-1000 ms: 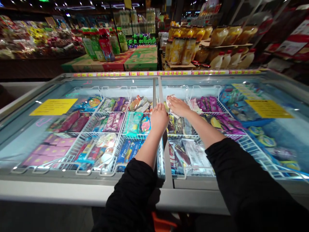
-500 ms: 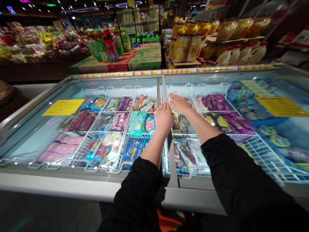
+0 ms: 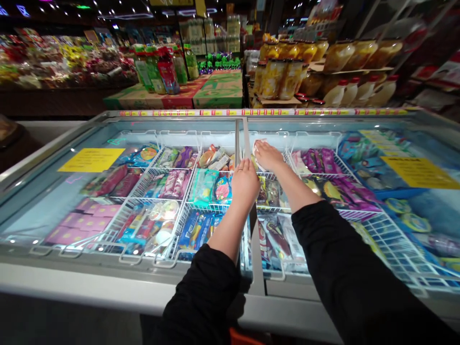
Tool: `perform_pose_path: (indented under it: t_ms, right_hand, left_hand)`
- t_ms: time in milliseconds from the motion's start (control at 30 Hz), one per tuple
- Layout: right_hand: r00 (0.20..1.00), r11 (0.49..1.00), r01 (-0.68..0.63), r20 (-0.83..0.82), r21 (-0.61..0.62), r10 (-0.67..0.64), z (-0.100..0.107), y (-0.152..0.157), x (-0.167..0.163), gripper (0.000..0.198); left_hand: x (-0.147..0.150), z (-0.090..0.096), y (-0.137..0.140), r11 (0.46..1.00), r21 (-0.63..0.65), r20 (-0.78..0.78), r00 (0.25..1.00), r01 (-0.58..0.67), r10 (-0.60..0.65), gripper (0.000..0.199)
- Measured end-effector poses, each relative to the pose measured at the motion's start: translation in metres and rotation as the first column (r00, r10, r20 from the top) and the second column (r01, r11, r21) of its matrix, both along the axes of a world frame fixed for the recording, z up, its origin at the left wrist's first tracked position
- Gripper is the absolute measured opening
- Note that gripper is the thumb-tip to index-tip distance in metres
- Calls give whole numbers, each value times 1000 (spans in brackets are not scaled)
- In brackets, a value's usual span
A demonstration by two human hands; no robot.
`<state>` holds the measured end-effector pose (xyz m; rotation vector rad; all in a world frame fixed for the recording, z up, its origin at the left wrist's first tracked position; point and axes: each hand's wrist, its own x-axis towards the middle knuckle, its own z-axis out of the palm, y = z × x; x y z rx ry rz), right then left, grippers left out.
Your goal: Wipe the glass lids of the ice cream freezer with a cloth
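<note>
My right hand [image 3: 269,156] lies fairly flat over a crumpled white and pinkish cloth [image 3: 257,146], holding it against the right glass lid [image 3: 316,128] of a chest freezer. Only the cloth's edge shows past the fingers, so I cannot tell whether it is cloth or paper. Beside it, my left hand [image 3: 246,181] rests on the metal frame [image 3: 256,249] where the two lids meet, fingers stretched forward and holding nothing that I can see. Beneath the glass, white wire baskets [image 3: 184,201] hold ice cream packs, among them a turquoise bag [image 3: 203,186].
Yellow notices [image 3: 91,159] lie on the glass at both sides. A price strip [image 3: 215,113] runs along the freezer's back edge. Behind it stand green and red bottles [image 3: 167,72] on cartons and jars of yellow fruit [image 3: 278,79]. Packed goods [image 3: 64,62] fill the left background.
The view has tilted a little, so the freezer sits lower in the picture. My right hand with the cloth has slid slightly toward the back; my left hand stays on the frame.
</note>
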<state>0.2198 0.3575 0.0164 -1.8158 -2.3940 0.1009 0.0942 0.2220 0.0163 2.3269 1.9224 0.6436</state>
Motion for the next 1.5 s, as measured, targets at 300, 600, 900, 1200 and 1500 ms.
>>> perform_pose_path:
  t_ms: [300,600,900,1200,1500]
  right_hand:
    - [973,973,-228,-15,39,229,-14,-37,26,67]
    - [999,999,-35,-13,-20,35,1,13,-3,68]
    - [974,975,-220,-54,29,221,-12,-8,21,67]
    - [998,999,-52,-47,8,53,-5,39,-4,66]
    - [980,981,-196,-35,5,196,-10,5,48,66]
  left_hand:
    - [-1,1,0,1000,-4,2,1000,5,-5,57]
    - [-1,2,-2,1000,-2,-15,1000,-1,1,55]
    - [-2,4,-3,1000,1,-16,1000,-2,2,56]
    - [-1,5,-3,1000,-11,-6,1000,-6,6,56]
    - [0,5,-3,999,-33,-14,1000,-4,4,59]
